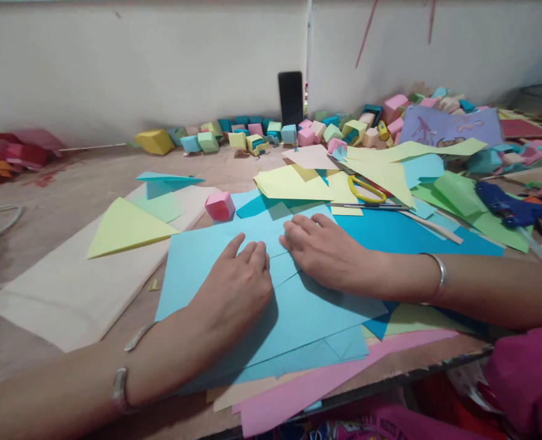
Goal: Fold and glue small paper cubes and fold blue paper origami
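Note:
A light blue sheet of paper [197, 263] lies in front of me, with lines or edges running across it between my hands. My left hand [238, 278] rests on its left half, palm down, one finger apart from the others. On the upper right part of the sheet lies my right hand [323, 250], its fingers bent and the tips against the paper. Both palms are hidden. Just beyond the sheet sits a small pink paper cube [220, 206]. More light blue paper [307, 357] shows under the near edge.
Yellow-handled scissors [366, 189] lie among paper scraps beyond my right hand. A blue glue gun [513, 205] is at the right. Several paper cubes [208, 142] line the wall near an upright phone [291, 98]. Pale paper [78, 293] spreads at the left.

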A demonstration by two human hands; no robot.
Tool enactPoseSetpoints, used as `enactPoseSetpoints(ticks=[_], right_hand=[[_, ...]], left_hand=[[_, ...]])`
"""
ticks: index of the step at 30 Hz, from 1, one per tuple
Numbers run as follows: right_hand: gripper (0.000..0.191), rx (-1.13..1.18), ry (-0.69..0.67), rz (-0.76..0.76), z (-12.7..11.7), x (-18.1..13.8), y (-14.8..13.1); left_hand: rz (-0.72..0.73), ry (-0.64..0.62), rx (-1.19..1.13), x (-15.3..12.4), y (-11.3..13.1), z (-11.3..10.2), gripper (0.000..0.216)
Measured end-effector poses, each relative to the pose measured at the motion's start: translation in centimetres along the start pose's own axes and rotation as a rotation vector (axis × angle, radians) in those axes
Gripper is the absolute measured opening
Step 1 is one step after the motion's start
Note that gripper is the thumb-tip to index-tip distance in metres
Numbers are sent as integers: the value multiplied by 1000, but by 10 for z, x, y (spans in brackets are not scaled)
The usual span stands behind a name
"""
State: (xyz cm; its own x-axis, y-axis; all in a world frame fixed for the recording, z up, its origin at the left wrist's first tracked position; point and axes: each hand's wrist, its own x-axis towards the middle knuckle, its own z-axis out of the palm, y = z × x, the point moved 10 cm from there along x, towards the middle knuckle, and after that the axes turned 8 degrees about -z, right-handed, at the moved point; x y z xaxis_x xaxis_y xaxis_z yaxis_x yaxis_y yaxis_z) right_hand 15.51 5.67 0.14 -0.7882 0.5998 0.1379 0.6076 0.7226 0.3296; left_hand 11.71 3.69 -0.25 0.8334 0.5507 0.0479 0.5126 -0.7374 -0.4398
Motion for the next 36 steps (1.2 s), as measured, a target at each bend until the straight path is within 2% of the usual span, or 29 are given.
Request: enactPoseSetpoints(ticks=[3, 5, 8, 12, 15, 18, 20, 24, 30, 33, 36], right_hand=[[25, -24, -82, 48, 8, -1, 11], [25, 20, -51, 63, 6, -2, 16], [28, 164, 139, 101, -10, -4, 22], [29, 562, 449, 52, -40, -11, 27], [26, 839, 548, 24, -51, -15, 28], [18, 1004, 522, 34, -48, -15, 25], [11, 1052, 519, 33, -46, -14, 22], [6, 1013, 608, 20, -52, -16, 20], [30, 727, 624, -96, -61, -17, 0], [29, 555, 716, -125, -66, -23, -5], [26, 482, 784, -165, -71, -27, -7]], left_hand=[[-53, -75, -60, 2, -5, 5, 25], [-110, -63, -106, 3, -9, 4, 23], [-209, 70, -146, 3, -19, -8, 23], [-241, 302, -244, -1, -26, -27, 21], [-124, 398, -587, -3, -24, -32, 22], [-14, 368, -963, 0, -24, -26, 20], [7, 360, -1094, 2, -26, -21, 23], [-12, 350, -1199, 5, -29, -13, 26], [-78, 300, -1292, 6, -26, -2, 22], [-136, 283, -1327, 6, -29, 4, 20], [-132, 292, -1333, 5, -29, 5, 26]])
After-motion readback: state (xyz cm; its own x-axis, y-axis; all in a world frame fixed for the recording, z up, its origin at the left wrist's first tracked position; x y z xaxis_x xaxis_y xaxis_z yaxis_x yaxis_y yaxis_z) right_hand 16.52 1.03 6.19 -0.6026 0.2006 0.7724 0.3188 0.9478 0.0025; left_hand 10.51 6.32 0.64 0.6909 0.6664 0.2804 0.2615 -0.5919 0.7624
